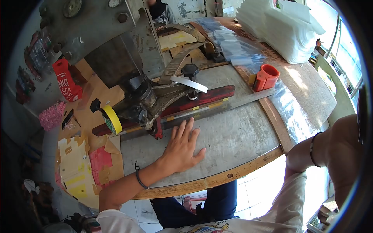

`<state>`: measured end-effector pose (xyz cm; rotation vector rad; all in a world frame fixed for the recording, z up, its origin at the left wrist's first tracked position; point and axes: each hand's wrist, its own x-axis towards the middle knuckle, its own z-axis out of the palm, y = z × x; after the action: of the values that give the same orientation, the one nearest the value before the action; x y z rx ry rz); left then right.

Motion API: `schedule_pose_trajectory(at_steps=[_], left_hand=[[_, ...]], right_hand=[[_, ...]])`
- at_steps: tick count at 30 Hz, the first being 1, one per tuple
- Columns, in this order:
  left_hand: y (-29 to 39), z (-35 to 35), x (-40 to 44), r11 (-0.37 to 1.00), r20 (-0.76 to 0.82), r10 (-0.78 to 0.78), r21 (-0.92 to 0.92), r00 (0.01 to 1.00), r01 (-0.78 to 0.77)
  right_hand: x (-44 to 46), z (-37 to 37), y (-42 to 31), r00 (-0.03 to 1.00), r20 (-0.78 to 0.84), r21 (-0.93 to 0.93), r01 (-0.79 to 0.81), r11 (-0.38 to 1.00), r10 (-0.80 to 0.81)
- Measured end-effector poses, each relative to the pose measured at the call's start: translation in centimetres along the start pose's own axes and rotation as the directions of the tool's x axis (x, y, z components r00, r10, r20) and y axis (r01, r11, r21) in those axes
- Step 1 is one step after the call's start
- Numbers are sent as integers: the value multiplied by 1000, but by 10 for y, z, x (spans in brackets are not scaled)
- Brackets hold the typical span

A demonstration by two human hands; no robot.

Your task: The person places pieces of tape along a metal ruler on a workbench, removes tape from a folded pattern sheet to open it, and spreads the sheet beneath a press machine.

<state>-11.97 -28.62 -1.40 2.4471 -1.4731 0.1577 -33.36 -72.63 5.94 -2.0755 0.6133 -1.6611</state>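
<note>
My left hand (180, 149) lies with spread fingers on the grey metal plate (237, 128) of the worktable, holding nothing. Its fingertips are close to a long metal strip (217, 110) that runs along the red bar (217, 94) of a machine. At the right edge, near the camera, my right hand (344, 145) is raised; its fingers are out of sight. A yellow tape roll (112, 119) hangs on the machine's left knob. The black knob (190, 70) on the other side carries a white ring-shaped band (189, 83).
A red tape dispenser or holder (266, 78) stands near the strip's right end. Clear plastic sheets (241, 42) and a white stack (278, 29) lie behind. A red bag (67, 80) and pink material (51, 115) are left. Another person (165, 13) is partly visible at the back.
</note>
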Motion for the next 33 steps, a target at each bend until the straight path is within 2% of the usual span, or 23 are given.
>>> schedule_pose_trajectory(at_steps=[9,14,15,17,18,19,20,21,22,23,25,27,28,33], left_hand=[[-2,2,-1,1000,-15,19,7,1000,-19],[-1,3,-1,1000,-16,14,11,1000,-14],[-3,4,0,1000,-25,19,15,1000,-18],[-2,6,-1,1000,-32,22,10,999,-22],[-2,5,-1,1000,-34,22,6,999,-22],[-2,4,-1,1000,-38,22,3,999,-22],[-2,5,-1,1000,-51,27,16,998,-26],[-3,5,-1,1000,-55,22,18,998,-21],[-3,6,-1,1000,-53,19,21,998,-18],[-2,6,-2,1000,-47,17,25,999,-16],[-2,5,-2,999,-20,11,35,1000,-11],[-4,6,0,1000,3,4,25,1000,-4],[-6,11,0,996,-61,31,85,998,-26],[-5,4,3,997,-38,54,54,998,-52]], right_hand=[[-22,5,-27,998,-58,-5,26,1000,-26],[-33,17,-84,947,-207,23,254,967,-244],[-38,24,-102,925,-247,62,311,948,-288],[-57,45,-143,921,-252,252,359,899,-298],[-71,60,-163,951,-182,421,304,855,-249],[-86,76,-178,989,-16,614,127,779,-149],[-101,98,-195,979,204,761,-142,633,-26],[-113,115,-206,877,468,844,-480,237,109],[-131,131,-209,751,619,731,-658,178,232],[-150,145,-209,652,711,647,-753,118,264],[-183,169,-213,474,829,528,-839,-133,298],[-191,179,-227,376,859,464,-858,-220,347],[-195,183,-232,318,873,427,-865,-263,371],[-194,228,-238,273,847,434,-850,-298,455]])
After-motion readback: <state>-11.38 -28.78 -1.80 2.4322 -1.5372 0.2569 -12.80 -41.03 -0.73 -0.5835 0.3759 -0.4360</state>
